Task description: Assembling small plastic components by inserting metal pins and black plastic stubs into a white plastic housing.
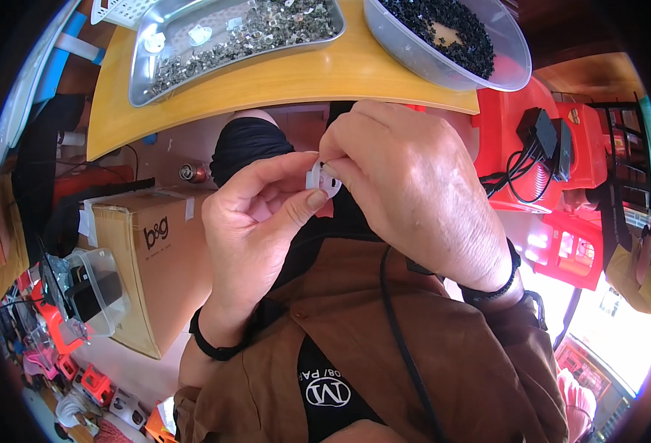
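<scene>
brown cardboard box (159, 258), left of hands

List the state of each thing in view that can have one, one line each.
left hand: pinching the white plastic piece
right hand: fingertips pressing on the same piece
metal tray: strewn with small metal parts
clear bowl: holding small black parts
cardboard box: closed

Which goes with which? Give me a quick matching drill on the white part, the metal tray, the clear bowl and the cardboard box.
Things:
1. small white part
2. metal tray
3. clear bowl
4. cardboard box

Places or contents:
A. holds small black pieces
B. on the floor at the person's left
C. pinched between both hands
D. holds small silvery pieces

Pairs: 1-C, 2-D, 3-A, 4-B
</scene>
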The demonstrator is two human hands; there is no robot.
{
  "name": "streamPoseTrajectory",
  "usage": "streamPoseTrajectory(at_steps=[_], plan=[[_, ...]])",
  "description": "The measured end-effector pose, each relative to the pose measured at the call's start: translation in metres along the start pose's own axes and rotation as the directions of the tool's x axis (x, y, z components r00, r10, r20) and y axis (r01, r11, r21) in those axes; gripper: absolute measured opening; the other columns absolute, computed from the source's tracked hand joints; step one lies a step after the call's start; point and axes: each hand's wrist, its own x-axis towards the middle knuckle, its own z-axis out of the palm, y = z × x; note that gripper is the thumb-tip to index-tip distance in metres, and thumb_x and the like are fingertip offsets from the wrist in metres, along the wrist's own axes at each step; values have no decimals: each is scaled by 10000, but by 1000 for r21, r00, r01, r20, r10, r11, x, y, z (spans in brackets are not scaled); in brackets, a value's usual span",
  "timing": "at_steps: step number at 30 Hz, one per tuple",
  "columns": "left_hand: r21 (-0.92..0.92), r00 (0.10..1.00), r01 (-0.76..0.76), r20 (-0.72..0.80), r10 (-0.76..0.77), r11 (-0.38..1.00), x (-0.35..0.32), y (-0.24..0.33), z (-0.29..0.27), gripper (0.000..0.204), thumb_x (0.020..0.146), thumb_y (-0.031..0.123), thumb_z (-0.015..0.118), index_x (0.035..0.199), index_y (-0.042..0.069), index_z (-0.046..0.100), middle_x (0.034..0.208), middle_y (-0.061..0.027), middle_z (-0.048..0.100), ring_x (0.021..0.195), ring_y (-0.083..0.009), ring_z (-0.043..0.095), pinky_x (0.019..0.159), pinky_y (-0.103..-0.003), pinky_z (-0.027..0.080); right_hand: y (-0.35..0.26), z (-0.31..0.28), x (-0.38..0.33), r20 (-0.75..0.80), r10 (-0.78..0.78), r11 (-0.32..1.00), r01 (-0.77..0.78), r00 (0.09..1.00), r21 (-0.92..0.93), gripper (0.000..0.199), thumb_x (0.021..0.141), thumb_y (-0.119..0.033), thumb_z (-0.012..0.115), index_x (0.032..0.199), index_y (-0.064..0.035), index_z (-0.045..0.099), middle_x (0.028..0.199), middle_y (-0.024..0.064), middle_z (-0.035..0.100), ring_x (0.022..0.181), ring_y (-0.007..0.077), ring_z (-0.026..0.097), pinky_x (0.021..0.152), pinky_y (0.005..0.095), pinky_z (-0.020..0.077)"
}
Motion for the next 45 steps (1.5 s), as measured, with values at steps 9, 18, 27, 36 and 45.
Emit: streamPoseTrajectory(at_steps=[9,18,27,36,45], plan=[[155,1000,-1,-19,4,988,1,6,-3,310,842,18,637,1138,-29,556,1030,-113,634,912,-161,619,772,-292,518,22,25,-1,-111,164,823,-74,980,563,148,707,-20,712,768,5,580,668,78,597,533,132,593,444,256,439],[-40,995,-22,-103,18,999,1,2,-4,306,816,-89,619,1111,-30,557,1096,-134,612,962,-166,599,829,-291,504,25,34,-11,88,359,443,-252,929,860,172,807,-33,690,931,19,582,725,47,626,452,42,515,377,183,378],[178,990,-131,-28,138,975,1,5,-1,195,864,-4,591,1057,-15,562,974,-96,602,913,-169,603,767,-312,538,22,26,-14,82,309,551,-249,948,796,135,809,12,662,937,18,620,847,48,614,665,71,557,571,198,439],[123,985,-151,-67,160,981,-1,3,3,135,843,-80,593,974,-61,568,916,-110,621,815,-146,632,731,-259,531,12,26,-18,-55,284,694,-166,957,701,126,755,2,681,875,-22,653,797,45,579,663,88,575,585,218,458],[239,987,-140,-49,156,961,0,9,6,159,810,-111,608,951,-61,553,883,-101,604,776,-140,632,683,-254,539,6,23,-18,3,259,733,-199,966,651,157,744,97,625,880,18,628,876,51,568,782,97,602,640,212,496]])
